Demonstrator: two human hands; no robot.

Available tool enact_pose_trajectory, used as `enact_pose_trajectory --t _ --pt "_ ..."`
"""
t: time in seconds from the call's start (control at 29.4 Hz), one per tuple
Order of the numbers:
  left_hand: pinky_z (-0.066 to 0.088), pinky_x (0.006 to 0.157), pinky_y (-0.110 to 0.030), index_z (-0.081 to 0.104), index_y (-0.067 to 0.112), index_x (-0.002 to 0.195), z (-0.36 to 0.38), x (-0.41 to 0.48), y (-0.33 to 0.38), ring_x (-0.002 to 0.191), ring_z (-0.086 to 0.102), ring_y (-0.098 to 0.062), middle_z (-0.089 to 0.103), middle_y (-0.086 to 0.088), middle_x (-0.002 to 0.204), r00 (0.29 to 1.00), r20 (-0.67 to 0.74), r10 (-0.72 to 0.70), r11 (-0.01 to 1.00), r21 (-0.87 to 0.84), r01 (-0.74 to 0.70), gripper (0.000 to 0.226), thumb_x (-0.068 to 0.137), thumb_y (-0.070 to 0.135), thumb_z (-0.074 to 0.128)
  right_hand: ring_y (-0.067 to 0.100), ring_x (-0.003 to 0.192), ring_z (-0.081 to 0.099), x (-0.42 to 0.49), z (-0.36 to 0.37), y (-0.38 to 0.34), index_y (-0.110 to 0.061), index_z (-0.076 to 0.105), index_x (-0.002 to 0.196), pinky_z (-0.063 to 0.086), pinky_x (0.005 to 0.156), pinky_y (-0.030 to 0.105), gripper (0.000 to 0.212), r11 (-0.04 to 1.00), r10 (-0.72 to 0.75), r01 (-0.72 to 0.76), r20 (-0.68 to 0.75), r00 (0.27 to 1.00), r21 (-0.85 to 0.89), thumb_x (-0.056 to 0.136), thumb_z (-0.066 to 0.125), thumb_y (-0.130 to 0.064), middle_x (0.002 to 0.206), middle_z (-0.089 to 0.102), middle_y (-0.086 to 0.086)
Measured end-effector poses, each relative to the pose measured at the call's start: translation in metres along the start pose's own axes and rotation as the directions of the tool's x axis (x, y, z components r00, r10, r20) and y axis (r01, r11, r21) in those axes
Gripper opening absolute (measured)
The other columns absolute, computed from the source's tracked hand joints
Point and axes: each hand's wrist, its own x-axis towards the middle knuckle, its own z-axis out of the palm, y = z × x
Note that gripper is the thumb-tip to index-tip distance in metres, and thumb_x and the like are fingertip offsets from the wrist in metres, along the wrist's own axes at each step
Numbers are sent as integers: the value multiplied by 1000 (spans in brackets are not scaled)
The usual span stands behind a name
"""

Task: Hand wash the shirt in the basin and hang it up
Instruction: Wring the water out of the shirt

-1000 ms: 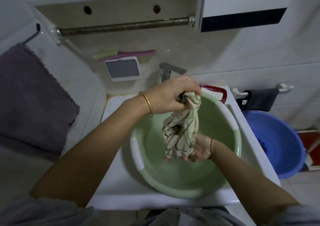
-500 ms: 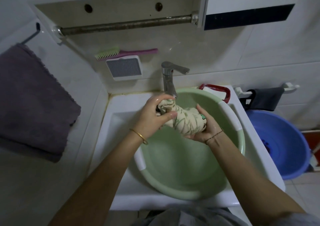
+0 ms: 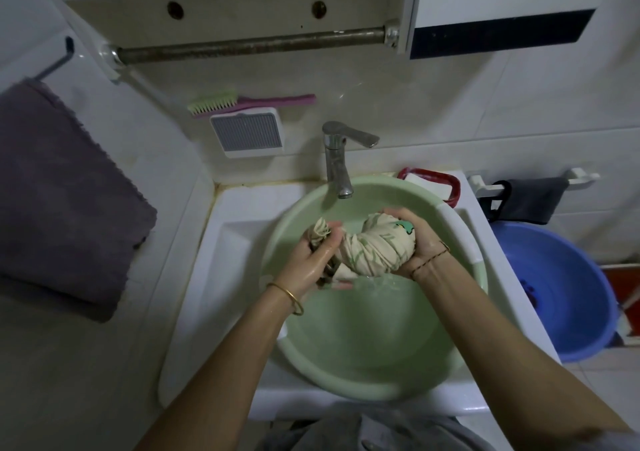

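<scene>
Fingers (image 3: pixel 333 241) of the left hand (image 3: pixel 310 262) are curled tight round one end of the shirt (image 3: pixel 375 248). From my remote station I read the right hand (image 3: pixel 424 242) as wrapped round the other, bulkier end. The shirt, cream with a green print, is twisted into a thick rope between the two hands and is held over the water inside the green basin (image 3: pixel 377 395). I cannot tell whether its hanging end touches the water. The basin sits in the white sink (image 3: pixel 225 277), with its far rim below the spout of the chrome tap (image 3: pixel 337 159). On the wall behind, I note a green-and-pink brush (image 3: pixel 242 102) and a rusted rail (image 3: pixel 252 43). A purple towel (image 3: pixel 59 191) hangs to the left, and a blue tub (image 3: pixel 568 284) stands right of the sink.
</scene>
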Motion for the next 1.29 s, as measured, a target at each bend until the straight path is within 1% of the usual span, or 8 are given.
enact_pose_trajectory --t 0.17,0.31,0.54,0.82,0.95,1.05,1.16,1.29 --pt "55 72 -58 50 13 126 0 -1 -6 94 69 -33 67 -14 114 964 193 -183 876 -412 249 61 75 46 56 23 57 61 5 -1 -8 -4 59 69 55 55 30 22 995 -101 96 -162 982 -35 84 60 -20 64 60 11" --pt "55 68 -58 55 23 122 -3 0 -4 97 66 -39 61 -14 126 948 233 -219 775 -549 314 58 75 56 53 21 62 55 10 -3 -11 -3 61 76 51 58 25 4 885 -442 354 -307 843 -303 78 64 -3 67 59 9" --pt "57 59 -53 64 12 91 7 7 -6 77 71 -32 72 -14 92 914 233 -333 778 -480 406 47 82 56 50 13 60 48 7 12 -15 -15 51 57 42 60 24 26 496 -727 434 -86 681 -752 69 69 1 61 53 0" --pt "36 50 -15 58 17 57 34 36 -13 42 54 -13 57 4 46 874 9 -486 821 -339 460 41 87 41 42 18 61 48 8 38 -5 -21 40 52 39 56 32 19 116 -801 366 131 584 -923 56 57 -29 55 46 -6" --pt "33 39 -6 60 17 61 37 42 -17 34 51 -12 58 7 51 882 39 -469 830 -321 455 48 81 53 35 16 55 42 17 38 -2 -22 37 49 38 53 35 20 192 -768 468 164 618 -863 54 57 -24 51 42 -5" --pt "33 36 -8 52 19 69 30 45 -18 33 47 -12 52 4 50 852 5 -523 831 -218 512 48 89 58 33 13 54 38 24 29 -6 -20 39 48 34 54 29 21 388 -733 480 52 678 -786 52 60 -17 49 40 -6" --pt "49 52 -22 67 14 88 18 48 -7 61 65 -21 70 -7 72 831 8 -557 815 -188 548 74 77 80 35 17 59 41 28 12 -12 -11 43 50 39 58 29 21 616 -660 439 -124 741 -654 54 63 -9 56 42 7" --pt "49 72 -43 63 10 112 3 49 3 90 63 -32 69 -15 99 833 87 -547 801 -233 551 100 72 88 15 18 51 43 26 -3 -14 0 53 65 39 47 18 15 756 -575 388 -253 778 -527 74 58 10 59 44 10"
